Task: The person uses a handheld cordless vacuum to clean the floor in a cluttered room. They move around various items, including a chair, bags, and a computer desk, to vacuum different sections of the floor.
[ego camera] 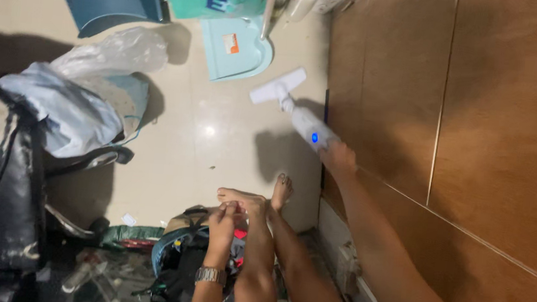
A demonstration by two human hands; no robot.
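While the right hand [338,157] stretches forward with its fingers wrapped around the handle of a white handheld vacuum [312,130], a small blue light glows on the vacuum's body just ahead of those fingers. Beyond them, the vacuum narrows to a flat white nozzle [277,87] resting on the pale tiled floor [217,140], close beside the edge of a brown wooden panel [453,109]. Further past the nozzle lies a light blue dustpan [235,48]. The left hand [222,221], a metal watch on its wrist, sits nearer the body with fingers curled against the person's own bare foot [245,201]; whether they pinch anything cannot be told. Under that hand is an open bag [178,260] of mixed items, and well off to its left lie crumpled plastic bags [92,90]. To clean well here, it seems best to keep the nozzle flat to the tiles, hold the grip firm, and sweep slowly along the panel's base, where dust tends to gather.
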